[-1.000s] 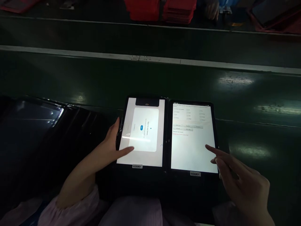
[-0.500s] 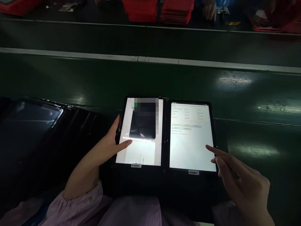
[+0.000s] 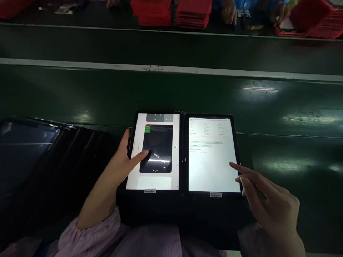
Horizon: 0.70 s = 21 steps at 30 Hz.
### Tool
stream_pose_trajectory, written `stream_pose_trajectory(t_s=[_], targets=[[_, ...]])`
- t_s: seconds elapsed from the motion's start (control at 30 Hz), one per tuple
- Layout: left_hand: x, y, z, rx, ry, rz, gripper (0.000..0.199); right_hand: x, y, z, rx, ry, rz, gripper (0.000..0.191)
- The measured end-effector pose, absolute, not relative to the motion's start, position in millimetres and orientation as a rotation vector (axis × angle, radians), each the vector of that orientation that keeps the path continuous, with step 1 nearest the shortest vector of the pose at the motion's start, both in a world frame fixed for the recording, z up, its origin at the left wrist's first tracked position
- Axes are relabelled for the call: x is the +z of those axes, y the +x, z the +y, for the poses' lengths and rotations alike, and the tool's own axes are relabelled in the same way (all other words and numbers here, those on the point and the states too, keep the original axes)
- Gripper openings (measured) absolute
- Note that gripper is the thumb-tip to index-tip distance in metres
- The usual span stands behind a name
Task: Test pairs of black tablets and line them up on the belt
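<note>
A red tray [image 3: 291, 34] at far right seemed to hold something pale, though dimness blurred it; a co-worker's hand [image 3: 282, 13] was at it. Red stacks [image 3: 151, 15] stood across the green table [image 3: 160, 92], a dark pile [image 3: 25, 146] at left. The left hand [image 3: 123, 160] grasped the left tablet [image 3: 132, 180]; the right hand [image 3: 270, 200], gripping nothing, pointed over the right tablet [image 3: 211, 171] beside it.

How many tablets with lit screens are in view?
2: the left tablet, held by the left hand, and the right tablet beside it, the right hand at its right edge. Others could be hidden in the dark stack.
</note>
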<state>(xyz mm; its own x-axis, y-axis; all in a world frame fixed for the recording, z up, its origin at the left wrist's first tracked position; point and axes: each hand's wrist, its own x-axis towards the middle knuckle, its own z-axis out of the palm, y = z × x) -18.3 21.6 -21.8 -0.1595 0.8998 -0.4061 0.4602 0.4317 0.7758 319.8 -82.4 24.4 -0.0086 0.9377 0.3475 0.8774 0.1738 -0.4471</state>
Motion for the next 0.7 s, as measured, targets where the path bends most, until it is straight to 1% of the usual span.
stream_pose_trajectory(t_s=[0.07, 0.23, 0.37, 0.7], targets=[[-22.1, -18.7, 19.8, 0.67, 1.055, 1.763, 0.11, 24.7, 321.5, -81.4, 0.135, -1.69, -1.914, 0.032], [-21.1, -22.4, 17.4, 0.711, 1.075, 1.739, 0.098, 28.6, 320.8, -76.9, 0.147, -1.668, -1.912, 0.029], [-20.6, -23.4, 15.9, 0.718, 1.079, 1.751, 0.094, 30.5, 316.8, -73.9, 0.155, -1.646, -1.901, 0.032], [-18.7, -25.0, 20.7, 0.641, 1.105, 1.685, 0.095, 24.7, 323.3, -80.1, 0.137, -1.69, -1.953, 0.028]])
